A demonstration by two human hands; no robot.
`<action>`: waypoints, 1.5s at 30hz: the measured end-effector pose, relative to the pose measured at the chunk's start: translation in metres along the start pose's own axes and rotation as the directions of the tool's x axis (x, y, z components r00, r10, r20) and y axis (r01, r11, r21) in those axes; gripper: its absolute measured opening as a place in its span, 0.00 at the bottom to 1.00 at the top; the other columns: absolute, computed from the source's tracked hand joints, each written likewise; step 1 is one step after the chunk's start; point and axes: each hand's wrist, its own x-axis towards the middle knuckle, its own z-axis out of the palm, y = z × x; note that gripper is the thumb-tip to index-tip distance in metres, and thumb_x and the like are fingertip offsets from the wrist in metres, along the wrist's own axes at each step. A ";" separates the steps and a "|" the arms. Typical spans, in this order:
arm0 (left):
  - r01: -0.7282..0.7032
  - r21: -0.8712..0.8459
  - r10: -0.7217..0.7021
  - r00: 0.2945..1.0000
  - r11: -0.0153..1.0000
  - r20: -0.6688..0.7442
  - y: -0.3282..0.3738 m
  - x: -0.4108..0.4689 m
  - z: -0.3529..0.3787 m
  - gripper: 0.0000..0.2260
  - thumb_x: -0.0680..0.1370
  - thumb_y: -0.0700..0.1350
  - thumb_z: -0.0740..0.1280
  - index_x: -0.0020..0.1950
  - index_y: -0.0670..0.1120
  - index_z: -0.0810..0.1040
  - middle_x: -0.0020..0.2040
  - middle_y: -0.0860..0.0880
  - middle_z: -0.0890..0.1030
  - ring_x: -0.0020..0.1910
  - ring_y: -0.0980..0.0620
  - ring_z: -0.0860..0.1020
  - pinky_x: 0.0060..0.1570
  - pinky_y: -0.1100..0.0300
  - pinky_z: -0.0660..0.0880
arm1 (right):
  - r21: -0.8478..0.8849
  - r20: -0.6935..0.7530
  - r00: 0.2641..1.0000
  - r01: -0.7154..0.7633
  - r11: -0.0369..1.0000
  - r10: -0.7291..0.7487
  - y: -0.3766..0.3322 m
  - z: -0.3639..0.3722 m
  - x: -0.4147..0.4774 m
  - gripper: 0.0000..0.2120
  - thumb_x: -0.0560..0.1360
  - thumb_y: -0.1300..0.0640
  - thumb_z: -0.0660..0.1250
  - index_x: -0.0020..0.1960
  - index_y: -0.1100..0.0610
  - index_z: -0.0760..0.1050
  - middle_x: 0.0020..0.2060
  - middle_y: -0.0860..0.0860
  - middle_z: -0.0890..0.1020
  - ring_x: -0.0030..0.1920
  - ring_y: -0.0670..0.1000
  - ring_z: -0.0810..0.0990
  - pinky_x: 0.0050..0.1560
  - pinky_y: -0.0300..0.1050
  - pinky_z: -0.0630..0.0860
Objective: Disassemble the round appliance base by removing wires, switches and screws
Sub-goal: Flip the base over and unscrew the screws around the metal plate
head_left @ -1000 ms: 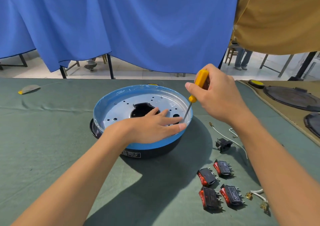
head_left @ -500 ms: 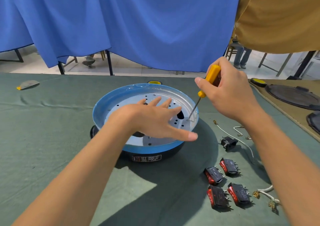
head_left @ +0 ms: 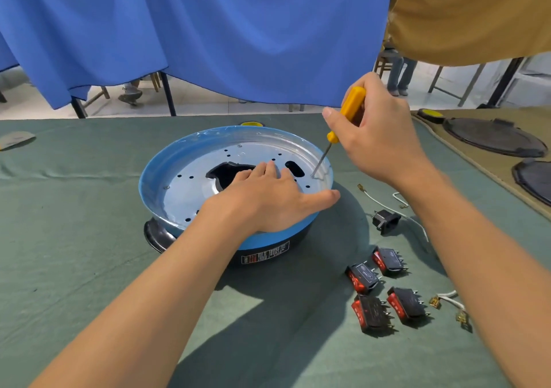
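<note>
Step in hand: screw removal, judged from the tool on the plate and the parts already lying out.

Right hand (head_left: 378, 137) is clenched round the yellow handle of the screwdriver (head_left: 348, 113). The shaft slants down and away from that hand to its left. The tip touches the silver floor of the base (head_left: 167, 167), just inside the blue rim. The screw head under the tip is too small to tell.

Left hand (head_left: 268, 200) grasps nothing. It lies flat on the base floor with fingers straight, fingertips beside the dark centre hole and thumb out over the near rim. This looks like bracing. The screwdriver tip lands just beyond its thumb.

The base sits on the green worktop (head_left: 74, 238), directly under both hands.

Four red-and-black switches (head_left: 363, 277) lie below the right wrist, well apart from the base. A black socket (head_left: 386, 222) and loose white wires (head_left: 384, 204) lie under the right forearm.

Next move probably calls for keeping the tip seated, pushing down while turning, and holding the base so it doesn't spin. Two more likely screws show beyond the left hand's fingertips.

Writing: a label (head_left: 265, 256) on the black side wall below the left wrist has red and white print, unreadable. The switch markings are too small to read. No brand is legible.
</note>
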 end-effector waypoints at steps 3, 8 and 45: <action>0.001 -0.004 0.000 1.000 1.000 0.022 0.000 -0.001 -0.001 0.44 0.71 0.76 0.41 0.79 0.50 0.50 0.77 0.41 0.55 0.77 0.43 0.51 0.70 0.44 0.53 | 0.008 -0.026 1.000 0.012 1.000 -0.012 -0.001 0.003 -0.001 0.14 0.77 0.48 0.66 0.48 0.57 0.66 0.31 0.48 0.69 0.36 0.55 0.74 0.38 0.52 0.73; -0.009 -0.011 0.010 0.999 1.000 0.038 -0.001 -0.001 -0.004 0.45 0.68 0.77 0.40 0.78 0.53 0.49 0.76 0.40 0.56 0.76 0.43 0.51 0.70 0.43 0.53 | -0.032 -0.038 0.999 0.026 0.999 -0.027 0.000 0.002 0.001 0.14 0.78 0.48 0.66 0.48 0.57 0.66 0.30 0.47 0.69 0.32 0.49 0.72 0.33 0.44 0.70; -0.007 -0.062 0.009 0.999 0.998 0.034 -0.001 -0.002 -0.004 0.39 0.71 0.76 0.41 0.78 0.60 0.48 0.78 0.42 0.52 0.77 0.44 0.48 0.70 0.43 0.50 | -0.181 0.183 0.983 0.044 0.983 -0.010 -0.016 -0.002 0.012 0.14 0.76 0.46 0.66 0.46 0.51 0.62 0.33 0.46 0.68 0.39 0.51 0.69 0.36 0.44 0.62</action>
